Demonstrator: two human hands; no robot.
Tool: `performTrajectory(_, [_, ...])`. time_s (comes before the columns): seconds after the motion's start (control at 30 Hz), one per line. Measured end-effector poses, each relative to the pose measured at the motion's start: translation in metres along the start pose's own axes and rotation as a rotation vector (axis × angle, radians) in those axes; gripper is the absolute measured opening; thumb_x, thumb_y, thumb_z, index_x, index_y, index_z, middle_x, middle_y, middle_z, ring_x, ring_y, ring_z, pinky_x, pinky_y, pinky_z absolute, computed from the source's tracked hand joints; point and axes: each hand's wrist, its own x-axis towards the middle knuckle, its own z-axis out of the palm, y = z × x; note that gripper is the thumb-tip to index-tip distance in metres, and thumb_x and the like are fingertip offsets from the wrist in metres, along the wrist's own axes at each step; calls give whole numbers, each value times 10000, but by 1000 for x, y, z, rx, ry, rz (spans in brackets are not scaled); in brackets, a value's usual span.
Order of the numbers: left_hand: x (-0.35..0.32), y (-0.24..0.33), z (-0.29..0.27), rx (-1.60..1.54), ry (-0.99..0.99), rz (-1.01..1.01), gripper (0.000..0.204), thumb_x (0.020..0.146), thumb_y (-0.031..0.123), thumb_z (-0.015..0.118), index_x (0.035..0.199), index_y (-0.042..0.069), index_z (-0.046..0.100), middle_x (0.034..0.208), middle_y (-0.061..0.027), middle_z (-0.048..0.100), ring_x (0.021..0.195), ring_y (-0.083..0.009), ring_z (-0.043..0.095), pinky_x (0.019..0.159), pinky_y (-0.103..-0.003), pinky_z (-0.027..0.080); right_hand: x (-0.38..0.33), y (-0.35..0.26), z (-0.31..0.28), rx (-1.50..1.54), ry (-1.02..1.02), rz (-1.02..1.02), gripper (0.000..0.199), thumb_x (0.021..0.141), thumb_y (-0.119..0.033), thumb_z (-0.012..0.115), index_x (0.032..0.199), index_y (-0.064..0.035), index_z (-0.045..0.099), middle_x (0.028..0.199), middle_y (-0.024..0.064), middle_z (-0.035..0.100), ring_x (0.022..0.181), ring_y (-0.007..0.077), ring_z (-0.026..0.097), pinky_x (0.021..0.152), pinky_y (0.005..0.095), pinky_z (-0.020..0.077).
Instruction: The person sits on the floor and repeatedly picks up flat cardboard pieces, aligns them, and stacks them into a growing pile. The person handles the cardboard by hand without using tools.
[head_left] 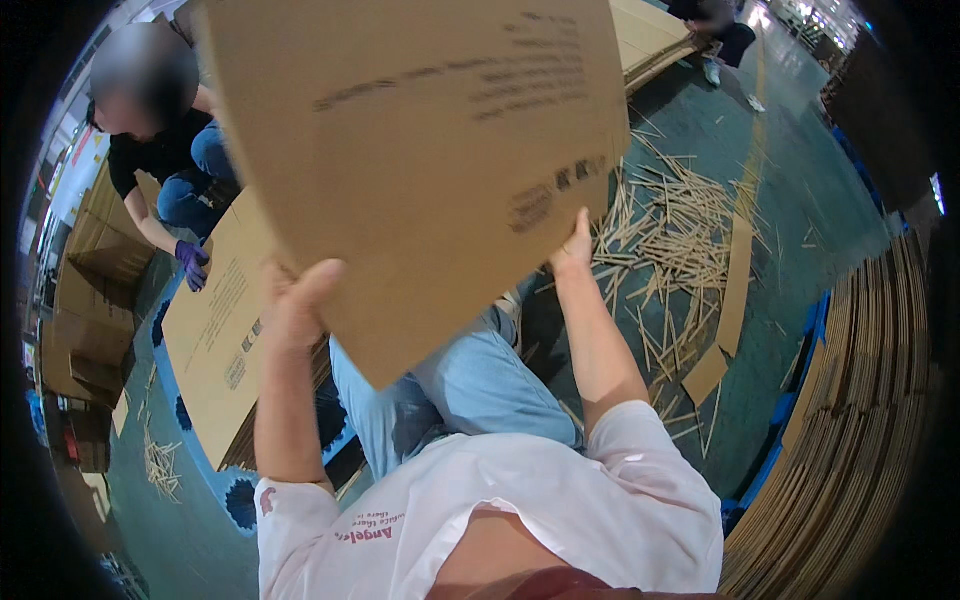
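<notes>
A large flat brown cardboard sheet (430,190) with dark print is raised before me, tilted, one corner pointing down toward my knees. My left hand (300,300) grips its left edge, thumb lying on the near face and the other fingers hidden. At the lower right edge, my right hand (573,245) holds the sheet, thumb on the printed face, its fingers behind. To the left lies a stack of printed cardboard sheets (215,330) on a blue pallet (215,470), partly hidden by my left arm.
A co-worker with a purple glove (192,264) crouches beyond the left stack. Narrow cardboard strips (675,250) litter the green floor at right. A tall stack of flattened cardboard (840,420) stands far right. Another person (715,30) is at the back near more sheets (650,40).
</notes>
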Motion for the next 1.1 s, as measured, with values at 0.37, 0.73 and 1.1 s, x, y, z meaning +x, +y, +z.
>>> performTrajectory(0.37, [-127,-25,-420,-80,570,41,434,833,36,553,1239,-23,412,1203,-122,516,1078,-195,520,938,-303,419,-71,139,122,-491,-520,484,335,715,-4,588,1049,-18,567,983,84,629,888,207,623,812,331,504])
performTrajectory(0.73, [-137,-25,-438,1341,549,-538,542,723,123,627,1237,35,479,940,-120,633,781,-201,619,635,-320,495,-108,350,78,-886,-408,1514,295,856,-172,602,1061,20,511,976,223,581,800,318,637,712,416,557])
performTrajectory(1.1, [-48,-141,-226,1346,-63,-23,477,689,117,689,1143,62,551,1283,-156,459,1184,-344,431,979,-410,369,148,183,132,-2009,96,-59,865,678,-356,737,1301,47,293,1273,196,435,1147,303,464,926,400,429])
